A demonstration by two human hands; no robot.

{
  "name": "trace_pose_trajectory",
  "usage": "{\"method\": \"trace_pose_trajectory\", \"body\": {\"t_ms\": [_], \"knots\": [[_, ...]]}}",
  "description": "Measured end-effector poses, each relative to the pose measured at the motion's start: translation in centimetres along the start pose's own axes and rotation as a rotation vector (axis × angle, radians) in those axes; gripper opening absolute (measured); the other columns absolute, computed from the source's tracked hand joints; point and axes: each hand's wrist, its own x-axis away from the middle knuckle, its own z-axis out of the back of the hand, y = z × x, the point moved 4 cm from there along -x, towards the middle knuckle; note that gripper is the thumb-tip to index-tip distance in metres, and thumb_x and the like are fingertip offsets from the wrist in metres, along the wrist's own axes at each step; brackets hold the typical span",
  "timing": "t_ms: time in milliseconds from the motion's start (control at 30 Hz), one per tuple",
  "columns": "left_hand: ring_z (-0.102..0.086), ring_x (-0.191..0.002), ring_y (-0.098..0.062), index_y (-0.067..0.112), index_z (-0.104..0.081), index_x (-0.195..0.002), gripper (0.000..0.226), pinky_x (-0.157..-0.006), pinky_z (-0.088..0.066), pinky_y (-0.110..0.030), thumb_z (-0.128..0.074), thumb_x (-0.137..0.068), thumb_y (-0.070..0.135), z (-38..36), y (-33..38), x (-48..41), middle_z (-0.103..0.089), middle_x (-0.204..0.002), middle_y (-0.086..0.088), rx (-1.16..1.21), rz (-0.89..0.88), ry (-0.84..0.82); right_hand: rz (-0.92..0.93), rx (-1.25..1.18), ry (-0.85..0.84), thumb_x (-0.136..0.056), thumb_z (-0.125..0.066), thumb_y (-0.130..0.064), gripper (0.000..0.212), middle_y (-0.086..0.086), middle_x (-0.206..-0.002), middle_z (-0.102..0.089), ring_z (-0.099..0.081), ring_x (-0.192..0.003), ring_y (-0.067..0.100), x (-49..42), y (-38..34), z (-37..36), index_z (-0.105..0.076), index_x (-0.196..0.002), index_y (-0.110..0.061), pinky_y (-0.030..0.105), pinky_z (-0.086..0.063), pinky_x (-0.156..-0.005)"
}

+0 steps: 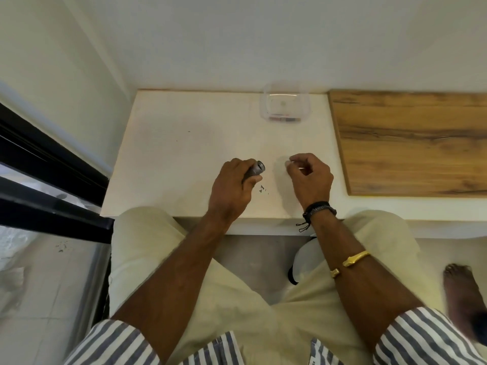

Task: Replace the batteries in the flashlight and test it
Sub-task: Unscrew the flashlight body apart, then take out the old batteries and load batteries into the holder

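My left hand [232, 184] grips a grey metal flashlight [256, 169] over the white table [184, 143]; its open round end points up and to the right, and the rest of the body is hidden in my fist. A short way to the right, my right hand [308, 177] has its fingers curled, thumb and forefinger pinched around something small and pale that I cannot make out. A clear plastic box [285, 106] at the back of the table holds a few small coloured batteries along its near wall.
A wood-grain board [411, 143] lies on the table's right part. Small dark flecks [263, 189] sit on the table just below the flashlight. A black window frame [47, 180] runs along the left. My knees are under the table's front edge.
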Motion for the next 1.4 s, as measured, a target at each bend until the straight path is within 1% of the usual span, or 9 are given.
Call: {"method": "trace_pose_trajectory", "body": {"t_ms": [100,300,500,733,967,1100,1233,1300,1400], "knots": [[-0.048,-0.1,-0.021,0.015,-0.06,-0.121,0.029,-0.084,-0.045,-0.032,-0.063,-0.094,0.023,-0.2,0.7,0.1,-0.06,-0.112,-0.006,-0.187,-0.062,-0.031,-0.19,-0.286,-0.231,-0.092,-0.071,-0.013,0.011,0.004,-0.085,-0.077,-0.071,-0.071,0.015,1.2,-0.4,-1.2,-0.076,-0.101,-0.013,0.029,-0.059,-0.06],[-0.052,-0.102,-0.027,0.015,-0.068,-0.113,0.032,-0.087,-0.04,-0.037,-0.069,-0.083,0.005,0.0,2.6,-0.6,-0.06,-0.103,-0.006,-0.513,-0.305,-0.054,-0.497,-0.554,-0.465,-0.1,-0.062,-0.015,0.021,0.017,-0.109,-0.075,-0.073,-0.082,0.023,2.7,-0.5,-1.9,-0.072,-0.113,-0.002,0.03,-0.063,-0.071],[-0.055,-0.097,-0.031,0.01,-0.073,-0.103,0.025,-0.081,-0.047,-0.041,-0.073,-0.079,0.004,0.4,3.1,-0.7,-0.063,-0.097,-0.009,-0.555,-0.375,0.002,-0.585,-0.701,-0.508,-0.097,-0.064,-0.005,0.024,0.017,-0.108,-0.075,-0.076,-0.087,0.027,3.1,-0.5,-2.3,-0.068,-0.119,0.004,0.032,-0.064,-0.079],[-0.056,-0.1,-0.029,0.013,-0.072,-0.108,0.027,-0.084,-0.044,-0.04,-0.076,-0.082,0.011,0.4,2.9,-0.7,-0.064,-0.102,-0.008,-0.588,-0.33,-0.002,-0.597,-0.708,-0.482,-0.091,-0.068,0.003,0.024,0.019,-0.108,-0.075,-0.077,-0.086,0.025,3.1,-0.4,-1.6,-0.069,-0.115,0.005,0.029,-0.064,-0.076],[-0.056,-0.094,-0.023,0.018,-0.068,-0.111,0.026,-0.083,-0.044,-0.033,-0.074,-0.086,0.015,1.2,1.2,-1.3,-0.066,-0.102,-0.004,-0.421,-0.123,0.038,-0.567,-0.726,-0.353,-0.086,-0.073,0.004,0.014,0.016,-0.095,-0.076,-0.075,-0.079,0.025,1.8,-0.2,-0.1,-0.074,-0.099,0.0,0.028,-0.063,-0.071],[-0.06,-0.097,-0.018,0.019,-0.066,-0.113,0.025,-0.081,-0.047,-0.027,-0.071,-0.089,0.016,1.4,-0.2,-1.4,-0.069,-0.105,0.0,-0.165,0.041,0.11,-0.591,-0.789,-0.302,-0.085,-0.074,0.003,0.013,0.015,-0.094,-0.077,-0.075,-0.078,0.025,1.6,0.0,0.3,-0.074,-0.097,0.0,0.028,-0.063,-0.072],[-0.067,-0.097,-0.009,0.019,-0.066,-0.116,0.025,-0.09,-0.052,-0.025,-0.07,-0.091,0.017,1.3,-1.2,-1.5,-0.072,-0.11,0.004,0.095,0.161,0.135,-0.614,-0.84,-0.3,-0.085,-0.074,0.003,0.014,0.016,-0.094,-0.077,-0.076,-0.08,0.025,1.8,0.0,0.1,-0.073,-0.099,0.001,0.028,-0.063,-0.071],[-0.066,-0.093,-0.002,0.018,-0.065,-0.114,0.025,-0.088,-0.05,-0.015,-0.071,-0.09,0.016,1.1,-1.4,-1.5,-0.07,-0.106,0.008,0.158,0.189,0.147,-0.626,-0.857,-0.298,-0.086,-0.074,0.003,0.013,0.016,-0.093,-0.077,-0.076,-0.079,0.025,1.9,0.0,0.0,-0.072,-0.099,0.001,0.027,-0.063,-0.07],[-0.06,-0.089,0.018,0.017,-0.064,-0.112,0.026,-0.079,-0.044,0.001,-0.07,-0.089,0.008,1.0,-1.9,-1.5,-0.066,-0.1,0.012,0.203,0.224,0.178,-0.638,-0.864,-0.293,-0.086,-0.074,0.002,0.013,0.016,-0.093,-0.077,-0.075,-0.079,0.025,1.9,0.0,0.0,-0.072,-0.099,0.001,0.028,-0.063,-0.069]]}}
